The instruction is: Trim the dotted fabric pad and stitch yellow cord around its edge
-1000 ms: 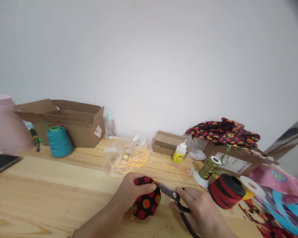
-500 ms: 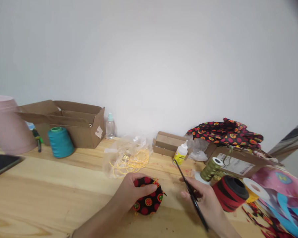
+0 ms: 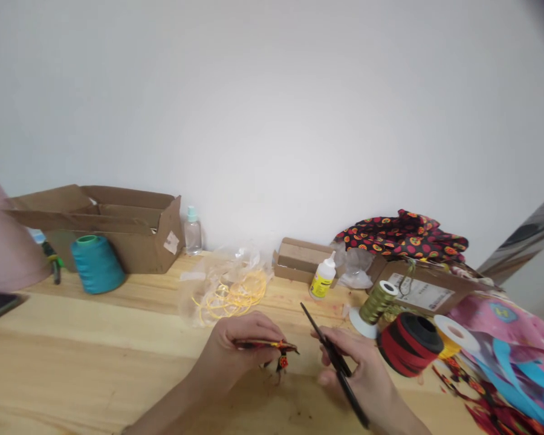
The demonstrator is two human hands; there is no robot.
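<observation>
My left hand (image 3: 236, 347) is closed on a small fabric piece (image 3: 265, 344) with a black, red and orange print. The piece is seen nearly edge-on, and a small patterned bit hangs below it beside the fingertips. My right hand (image 3: 360, 368) grips a long, slim black tool (image 3: 317, 329), its pointed end aimed up and left; its exact kind is unclear. The tool and the fabric are apart. Dark specks lie on the wooden table (image 3: 118, 374) below my hands.
Behind my hands are a plastic bag with yellow cord (image 3: 236, 293) and a glue bottle (image 3: 323, 279). Olive thread (image 3: 376, 304), a red-and-black spool (image 3: 410, 344) and fabric scraps crowd the right. At left stand a teal thread cone (image 3: 96, 266), a cardboard box (image 3: 149, 244) and a pink bin (image 3: 9, 241).
My left hand has turned the fabric piece from showing its broad printed face to nearly edge-on. The view has shifted slightly right. The black tool remains in my right hand.
</observation>
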